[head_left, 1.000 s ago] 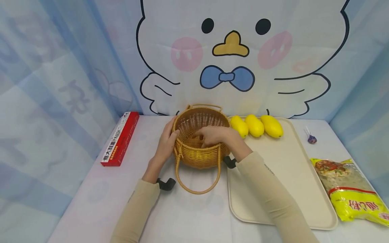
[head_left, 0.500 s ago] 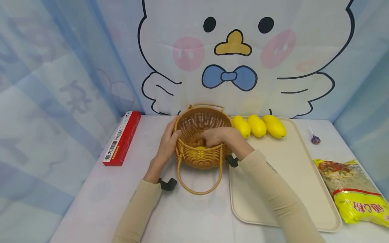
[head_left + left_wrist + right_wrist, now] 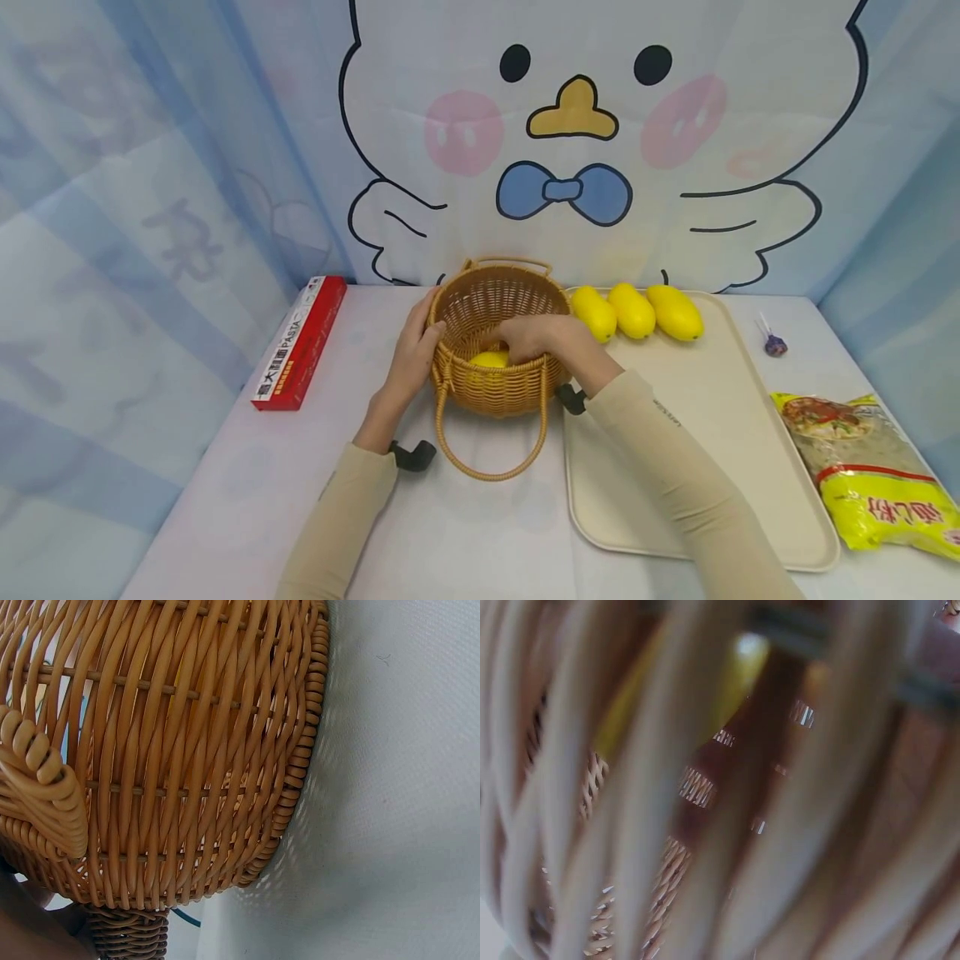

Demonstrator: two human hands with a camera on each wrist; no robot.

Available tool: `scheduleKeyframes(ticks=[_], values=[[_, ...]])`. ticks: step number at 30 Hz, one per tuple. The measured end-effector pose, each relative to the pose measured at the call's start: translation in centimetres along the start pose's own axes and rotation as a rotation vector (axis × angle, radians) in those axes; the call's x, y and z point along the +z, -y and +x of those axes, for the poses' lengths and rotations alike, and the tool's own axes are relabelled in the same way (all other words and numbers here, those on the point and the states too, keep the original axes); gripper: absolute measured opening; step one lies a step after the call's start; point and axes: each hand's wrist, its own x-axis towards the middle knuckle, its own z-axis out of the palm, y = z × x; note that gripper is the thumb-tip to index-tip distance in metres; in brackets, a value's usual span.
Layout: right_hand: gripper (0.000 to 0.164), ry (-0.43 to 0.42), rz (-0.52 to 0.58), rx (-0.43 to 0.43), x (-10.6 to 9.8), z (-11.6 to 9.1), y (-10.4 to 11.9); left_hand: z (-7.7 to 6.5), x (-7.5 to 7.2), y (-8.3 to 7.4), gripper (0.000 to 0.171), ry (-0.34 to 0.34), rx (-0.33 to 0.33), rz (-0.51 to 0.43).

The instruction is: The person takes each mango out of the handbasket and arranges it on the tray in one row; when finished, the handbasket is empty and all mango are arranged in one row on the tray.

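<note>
A round wicker basket [image 3: 495, 392] stands at the middle of the table, its front handle hanging down toward me. My left hand [image 3: 411, 346] grips the basket's left side, thumb at the rim; the weave fills the left wrist view, with part of the hand at the lower left corner. My right hand [image 3: 528, 336] reaches over the right rim into the basket, fingers curled down at a yellow lemon [image 3: 489, 360]. The fingertips are hidden behind the front wall. Through blurred weave, the right wrist view shows the yellow lemon [image 3: 739, 675] against the dark fingers.
A beige tray [image 3: 697, 467] lies right of the basket, three yellow lemons [image 3: 633, 312] in a row at its back. Farther right are a lollipop [image 3: 775, 345] and a noodle bag [image 3: 870, 475]. A red pasta box [image 3: 307, 354] lies at left. A printed curtain [image 3: 562, 242] stands behind.
The lemon in the basket has come into view beside my right fingers above the front rim; it was hidden a second ago. The right hand has shifted slightly; the left hand keeps its grip.
</note>
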Motion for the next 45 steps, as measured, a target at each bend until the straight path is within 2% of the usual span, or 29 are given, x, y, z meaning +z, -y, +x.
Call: scheduleKeyframes(ticks=[2, 9, 17, 24, 28, 36, 45], values=[[0.066, -0.001, 0.006, -0.002, 0.1, 0.0, 0.0, -0.4, -0.1, -0.8, 0.058, 0.001, 0.002, -0.001], [0.065, -0.020, -0.014, -0.018, 0.1, -0.1, -0.1, -0.4, 0.0, -0.9, 0.057, 0.000, -0.011, -0.010], [0.062, -0.126, -0.020, -0.063, 0.2, -0.2, -0.2, -0.4, 0.1, -1.1, 0.058, 0.008, -0.008, 0.000], [0.066, -0.211, 0.003, -0.104, 0.1, -0.4, -0.1, 0.9, 1.0, 2.4, 0.058, -0.009, -0.012, 0.001], [0.067, -0.256, -0.013, -0.131, 0.2, -0.6, -0.3, 1.1, 1.2, 3.3, 0.057, -0.018, 0.004, -0.001], [0.071, -0.401, 0.025, -0.112, 0.1, -0.9, -0.4, 1.0, 1.0, 3.2, 0.056, -0.019, 0.036, -0.003], [0.074, -0.620, 0.054, -0.139, -0.2, -1.3, -0.2, 0.9, 0.8, 3.3, 0.055, -0.035, 0.026, -0.002]])
